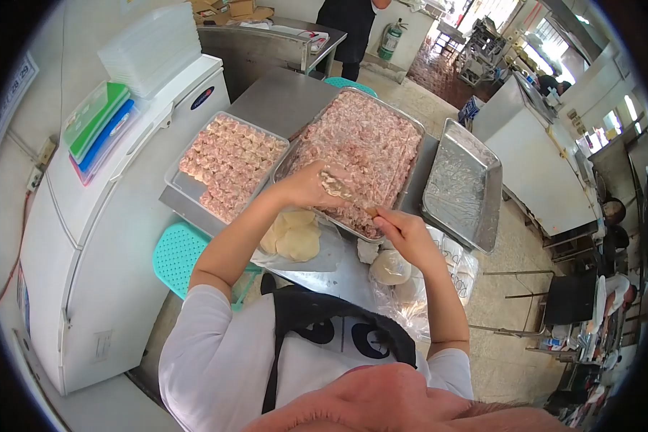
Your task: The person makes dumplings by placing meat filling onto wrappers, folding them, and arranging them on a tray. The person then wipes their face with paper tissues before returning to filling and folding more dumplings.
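Note:
My right hand [405,232] grips the wooden handle of a spatula [348,194], whose meat-smeared blade points toward my left hand [308,185]. The left hand is cupped with its fingers curled at the blade; what lies in its palm is hidden. Both hands are over the near edge of a large metal tray [324,214] heaped with pinkish minced meat [371,137]. Below my left forearm, round pale dough wrappers [297,243] lie on plastic sheeting. To the left, a translucent tray [171,175] holds rows of meat-filled dumplings [230,160].
A second metal tray [459,189], smeared with residue, stands at right. Plastic-wrapped dough rounds [391,268] lie near my right forearm. A turquoise stool [182,253] and white chest freezer [115,237] are at left. A person in dark clothing [344,29] stands beyond the table.

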`<action>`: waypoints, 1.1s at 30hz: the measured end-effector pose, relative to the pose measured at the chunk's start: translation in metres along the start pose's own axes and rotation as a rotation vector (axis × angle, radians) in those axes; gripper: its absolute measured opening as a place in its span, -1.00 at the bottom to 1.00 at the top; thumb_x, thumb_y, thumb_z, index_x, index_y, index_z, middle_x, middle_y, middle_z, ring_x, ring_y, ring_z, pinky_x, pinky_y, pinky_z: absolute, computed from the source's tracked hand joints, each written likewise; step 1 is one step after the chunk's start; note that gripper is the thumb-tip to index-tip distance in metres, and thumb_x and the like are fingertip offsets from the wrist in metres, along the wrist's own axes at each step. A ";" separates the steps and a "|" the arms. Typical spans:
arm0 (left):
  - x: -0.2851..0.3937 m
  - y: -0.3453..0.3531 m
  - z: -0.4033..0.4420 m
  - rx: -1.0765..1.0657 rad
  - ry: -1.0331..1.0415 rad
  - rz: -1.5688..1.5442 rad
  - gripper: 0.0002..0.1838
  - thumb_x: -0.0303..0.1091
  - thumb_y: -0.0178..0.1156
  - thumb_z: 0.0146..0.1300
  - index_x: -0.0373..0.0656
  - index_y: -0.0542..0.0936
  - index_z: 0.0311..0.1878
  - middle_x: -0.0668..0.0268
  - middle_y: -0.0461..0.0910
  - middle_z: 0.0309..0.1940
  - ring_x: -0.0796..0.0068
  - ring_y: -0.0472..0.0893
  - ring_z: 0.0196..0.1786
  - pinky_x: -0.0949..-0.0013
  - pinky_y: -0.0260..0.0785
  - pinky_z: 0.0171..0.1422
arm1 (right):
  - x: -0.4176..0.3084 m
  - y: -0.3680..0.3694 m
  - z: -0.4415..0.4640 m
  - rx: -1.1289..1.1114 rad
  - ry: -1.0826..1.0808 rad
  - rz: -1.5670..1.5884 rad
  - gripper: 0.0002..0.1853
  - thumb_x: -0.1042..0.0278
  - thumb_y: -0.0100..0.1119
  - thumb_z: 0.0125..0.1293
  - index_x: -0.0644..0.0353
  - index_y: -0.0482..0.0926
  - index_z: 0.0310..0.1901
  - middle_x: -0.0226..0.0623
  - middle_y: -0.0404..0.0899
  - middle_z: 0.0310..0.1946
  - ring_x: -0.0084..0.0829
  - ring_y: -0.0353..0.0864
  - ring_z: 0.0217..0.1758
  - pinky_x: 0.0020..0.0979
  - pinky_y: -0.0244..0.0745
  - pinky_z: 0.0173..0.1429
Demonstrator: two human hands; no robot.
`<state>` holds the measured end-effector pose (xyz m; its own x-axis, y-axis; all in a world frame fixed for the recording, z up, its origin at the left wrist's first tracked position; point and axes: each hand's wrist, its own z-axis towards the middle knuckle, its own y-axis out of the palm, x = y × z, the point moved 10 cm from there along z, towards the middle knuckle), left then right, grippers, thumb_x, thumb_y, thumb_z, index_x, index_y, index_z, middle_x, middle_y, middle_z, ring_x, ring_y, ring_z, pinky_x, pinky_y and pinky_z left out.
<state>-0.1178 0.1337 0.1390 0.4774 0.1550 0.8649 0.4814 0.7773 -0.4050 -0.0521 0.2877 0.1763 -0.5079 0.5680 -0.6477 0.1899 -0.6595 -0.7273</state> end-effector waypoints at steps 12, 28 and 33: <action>-0.107 0.002 0.009 0.192 -0.380 0.167 -0.30 0.10 0.41 0.00 -0.20 0.56 0.11 0.09 0.64 -0.06 0.29 0.61 0.02 0.26 0.41 0.13 | 0.092 0.028 0.011 0.203 0.010 -0.384 -0.77 0.23 0.05 0.38 -0.06 0.59 0.01 -0.17 0.55 -0.43 -0.06 0.59 -0.34 -0.12 0.48 -0.28; -0.006 0.002 -0.010 0.105 -0.025 0.361 -0.37 -0.20 0.46 -0.03 -0.22 0.54 0.14 0.13 0.62 -0.11 0.30 0.58 -0.01 0.33 0.38 0.15 | 0.027 0.001 -0.007 0.002 -0.114 0.004 -0.73 0.24 0.18 0.33 0.16 0.62 -0.02 -0.11 0.60 -0.37 -0.22 0.59 -0.33 -0.31 0.47 -0.18; -0.017 -0.013 -0.021 0.105 -0.224 0.177 -0.32 -0.09 0.48 -0.02 -0.26 0.53 0.13 0.11 0.63 -0.10 0.28 0.59 -0.01 0.31 0.37 0.16 | -0.033 -0.017 -0.014 0.244 -0.166 -0.420 -0.77 0.25 0.16 0.33 0.08 0.61 -0.03 -0.18 0.52 -0.43 -0.11 0.58 -0.40 -0.18 0.47 -0.33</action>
<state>-0.1173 0.1081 0.1232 0.3677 0.4155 0.8320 0.3204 0.7833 -0.5328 -0.0270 0.2873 0.2069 -0.6281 0.7363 -0.2515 -0.2513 -0.4979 -0.8300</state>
